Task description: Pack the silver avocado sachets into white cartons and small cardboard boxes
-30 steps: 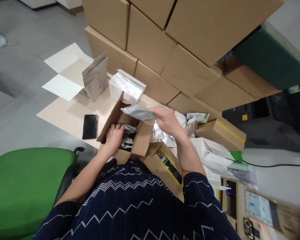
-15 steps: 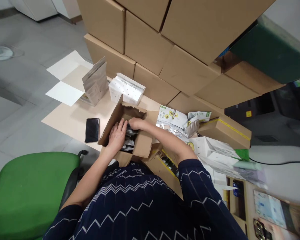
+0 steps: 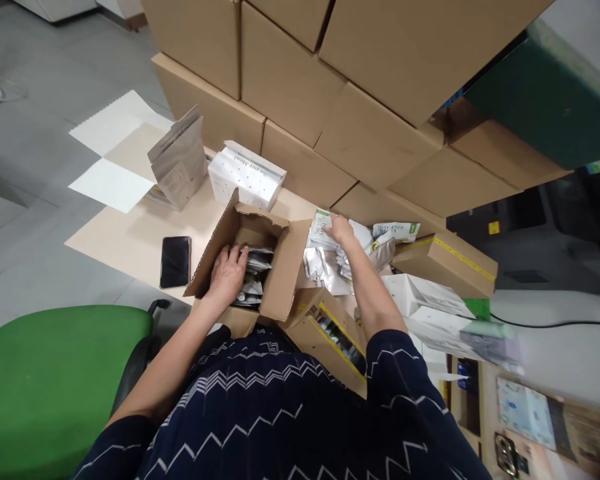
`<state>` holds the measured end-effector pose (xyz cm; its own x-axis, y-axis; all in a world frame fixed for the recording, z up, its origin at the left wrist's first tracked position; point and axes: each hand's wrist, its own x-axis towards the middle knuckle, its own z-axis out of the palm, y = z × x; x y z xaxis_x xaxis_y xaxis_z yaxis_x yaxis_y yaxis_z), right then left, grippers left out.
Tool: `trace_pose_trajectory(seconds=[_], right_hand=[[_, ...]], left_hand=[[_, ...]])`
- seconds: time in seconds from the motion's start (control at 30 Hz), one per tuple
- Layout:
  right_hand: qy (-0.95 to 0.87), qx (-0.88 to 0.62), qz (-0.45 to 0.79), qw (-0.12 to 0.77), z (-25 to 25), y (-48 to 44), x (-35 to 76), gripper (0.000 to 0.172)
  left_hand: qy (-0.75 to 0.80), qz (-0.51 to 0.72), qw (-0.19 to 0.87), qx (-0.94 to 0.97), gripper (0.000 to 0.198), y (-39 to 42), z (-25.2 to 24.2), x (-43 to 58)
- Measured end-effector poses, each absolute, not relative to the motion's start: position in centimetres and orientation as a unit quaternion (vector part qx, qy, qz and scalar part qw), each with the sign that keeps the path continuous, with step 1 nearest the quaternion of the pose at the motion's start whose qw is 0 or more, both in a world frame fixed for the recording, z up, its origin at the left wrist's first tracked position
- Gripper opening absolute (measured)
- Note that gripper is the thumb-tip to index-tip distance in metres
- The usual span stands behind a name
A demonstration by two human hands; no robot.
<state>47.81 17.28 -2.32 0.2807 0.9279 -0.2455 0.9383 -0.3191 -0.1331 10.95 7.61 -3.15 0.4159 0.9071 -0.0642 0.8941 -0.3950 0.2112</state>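
An open cardboard box (image 3: 285,277) stands at the table edge in front of me, with several silver pouches (image 3: 259,260) inside. My left hand (image 3: 229,272) reaches into it, fingers stretched out against the pouches on the left side. To the right of the box, my right hand (image 3: 341,230) pinches a white pouch with green print (image 3: 317,231) at the top of a pile. Its fingertips are partly hidden. Silver pouches (image 3: 325,268) lie below that hand, and another white and green pouch (image 3: 397,231) rests at the pile's right.
A phone (image 3: 175,261) lies left of the box. White printed cartons (image 3: 247,175) stand behind it. Stacked cardboard boxes (image 3: 290,80) wall off the back. A yellow-taped box (image 3: 325,333) sits close to my body, and a green chair (image 3: 65,380) is at left.
My right hand has left the box and moved right to the pouch pile. The left hand stays inside the box. More of the pouches in the box now shows.
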Motion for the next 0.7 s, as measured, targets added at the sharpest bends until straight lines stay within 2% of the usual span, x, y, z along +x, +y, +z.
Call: trace_pose_trajectory(seconds=[0.07, 0.13, 0.27, 0.47, 0.6, 0.7], right_hand=[[0.589, 0.781, -0.134, 0.155, -6.0, 16.4, 48.5, 0.067], [0.593, 0.77, -0.119, 0.204, -8.7, 15.5, 48.3, 0.078], [0.581, 0.786, -0.083, 0.196, -11.1, 14.3, 47.2, 0.07], [0.536, 0.836, -0.107, 0.048, -10.3, 14.7, 47.0, 0.058], [0.48, 0.862, -0.131, -0.093, -6.0, 15.4, 48.8, 0.043], [0.452, 0.862, -0.135, -0.185, -1.4, 14.9, 50.7, 0.042]], left_hand=[[0.542, 0.027, 0.103, 0.834, 0.063, 7.6, -3.1, 11.0], [0.543, 0.021, 0.098, 0.834, 0.062, 7.5, -3.0, 11.0], [0.552, 0.015, 0.099, 0.828, 0.062, 7.5, -2.8, 11.0], [0.553, 0.026, 0.112, 0.825, 0.063, 7.4, -2.5, 11.0], [0.549, 0.018, 0.112, 0.828, 0.061, 7.4, -2.2, 11.0], [0.546, 0.022, 0.116, 0.829, 0.062, 7.3, -2.3, 10.9]])
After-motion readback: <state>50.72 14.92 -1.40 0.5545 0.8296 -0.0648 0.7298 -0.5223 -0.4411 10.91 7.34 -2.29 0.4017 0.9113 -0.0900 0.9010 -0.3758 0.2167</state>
